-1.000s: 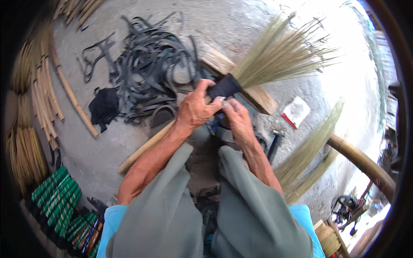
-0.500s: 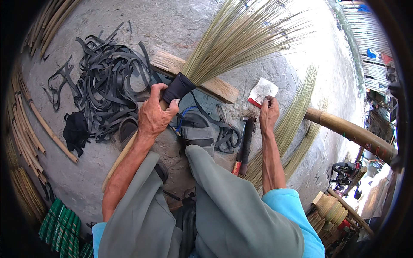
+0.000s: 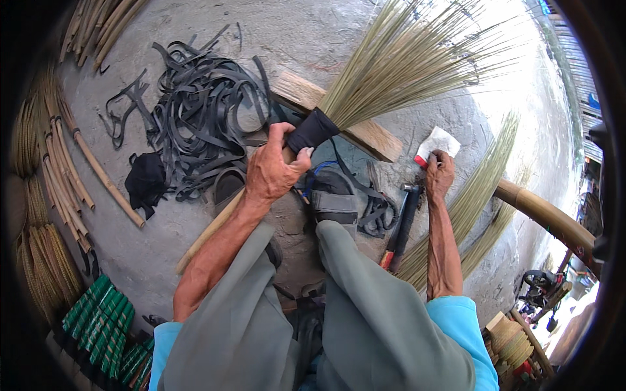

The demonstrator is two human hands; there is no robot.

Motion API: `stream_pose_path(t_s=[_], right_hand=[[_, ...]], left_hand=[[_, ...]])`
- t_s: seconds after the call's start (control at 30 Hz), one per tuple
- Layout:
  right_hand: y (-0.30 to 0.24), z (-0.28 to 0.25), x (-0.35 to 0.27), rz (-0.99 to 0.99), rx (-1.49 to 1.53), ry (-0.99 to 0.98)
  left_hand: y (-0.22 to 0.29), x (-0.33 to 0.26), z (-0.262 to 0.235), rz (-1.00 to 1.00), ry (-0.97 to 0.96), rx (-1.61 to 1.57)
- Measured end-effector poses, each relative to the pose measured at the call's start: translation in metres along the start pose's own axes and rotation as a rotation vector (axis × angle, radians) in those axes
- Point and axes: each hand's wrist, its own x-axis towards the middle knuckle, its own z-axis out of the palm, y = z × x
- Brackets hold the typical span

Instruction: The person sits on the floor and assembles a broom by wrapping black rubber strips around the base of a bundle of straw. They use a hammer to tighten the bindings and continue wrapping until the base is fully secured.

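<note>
Now left hand [image 3: 272, 171] clasps broom [image 3: 365, 98]; right hand [image 3: 441, 174] touches packet [image 3: 437, 143].

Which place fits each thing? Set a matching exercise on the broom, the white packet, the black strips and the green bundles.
Things:
1. broom
2. white packet
3. black strips
4. green bundles

Places:
A. lower left edge of the picture
B. under the right hand
C. gripped by the left hand
D. heaped on the floor, upper left

Pairs: 1-C, 2-B, 3-D, 4-A

White-red packet [image 3: 438, 143] under right hand [image 3: 441, 174]
</note>
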Motion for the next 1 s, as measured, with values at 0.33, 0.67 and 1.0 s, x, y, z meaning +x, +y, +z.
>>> stream_pose_path(t_s=[0.33, 0.67, 1.0], right_hand=[[-0.001, 0.008, 0.001, -0.141, -0.297, -0.015], [-0.035, -0.034, -0.001, 0.199, 0.110, 0.001], [-0.244, -0.034, -0.077, -0.005, 0.523, -0.301]], left_hand=[[0.007, 0.008, 0.008, -0.008, -0.004, 0.023], [0.013, 0.008, 0.001, 0.072, 0.027, 0.127], [0.000, 0.007, 0.015, 0.220, 0.162, 0.020]])
